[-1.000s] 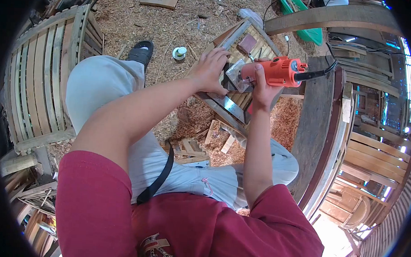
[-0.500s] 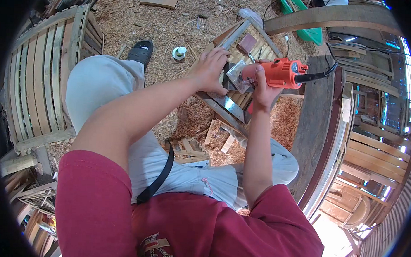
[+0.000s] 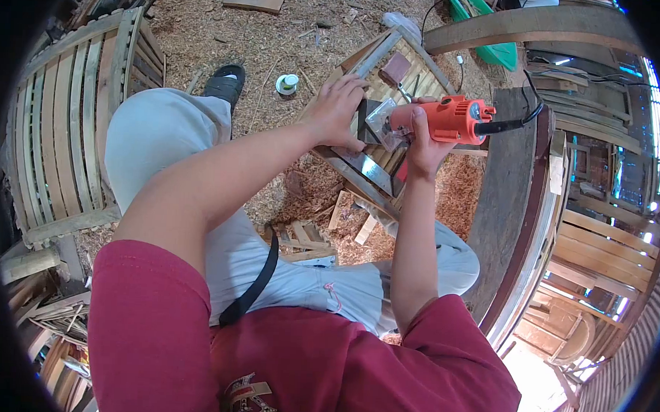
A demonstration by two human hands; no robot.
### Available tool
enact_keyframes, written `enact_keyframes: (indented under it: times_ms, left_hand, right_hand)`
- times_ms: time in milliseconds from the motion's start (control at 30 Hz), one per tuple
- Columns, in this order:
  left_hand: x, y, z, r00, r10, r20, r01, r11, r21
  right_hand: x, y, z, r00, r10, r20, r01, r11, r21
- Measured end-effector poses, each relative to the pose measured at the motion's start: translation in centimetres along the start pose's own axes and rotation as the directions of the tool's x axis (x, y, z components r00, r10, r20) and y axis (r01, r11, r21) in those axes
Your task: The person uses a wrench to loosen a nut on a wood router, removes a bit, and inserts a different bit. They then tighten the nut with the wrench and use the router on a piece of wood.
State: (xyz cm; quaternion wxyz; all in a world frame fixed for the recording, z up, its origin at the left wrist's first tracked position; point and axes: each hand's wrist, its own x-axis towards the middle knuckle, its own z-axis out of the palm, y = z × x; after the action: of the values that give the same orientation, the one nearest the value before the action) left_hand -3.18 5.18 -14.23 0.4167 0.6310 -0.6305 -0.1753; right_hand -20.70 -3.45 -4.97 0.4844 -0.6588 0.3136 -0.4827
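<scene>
My right hand (image 3: 425, 140) is wrapped around an orange trim router (image 3: 453, 119) with a clear plastic base (image 3: 382, 121). The base rests over a dark flat piece on a slatted wooden frame (image 3: 370, 189). My left hand (image 3: 336, 113) lies on the near left side of that dark piece, thumb and fingers spread apart. A shiny metal strip (image 3: 371, 170) shows just below the left thumb. The router's bit and the exact contact under its base are hidden. A reddish-brown block (image 3: 395, 68) lies on the slats beyond the router.
A black cord (image 3: 509, 127) runs from the router to the right. Beside the frame stands a dark plank (image 3: 501, 205). A slatted crate (image 3: 64, 124) is at left. A white-and-green container (image 3: 287, 84) sits on the shavings-covered floor. A green tub (image 3: 497, 56) is at the back.
The router and my right hand have shifted very slightly to the right and toward me. My left hand stays in place.
</scene>
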Motion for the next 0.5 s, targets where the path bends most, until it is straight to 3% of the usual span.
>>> enact_keyframes:
  times_ms: [500]
  left_hand:
    - [0.01, 0.03, -0.15, 1.000, 0.011, 0.013, -0.011, 1.000, 0.018]
  right_hand:
    - [-0.28, 0.59, -0.84, 0.999, -0.052, 0.000, 0.052, 0.998, -0.043]
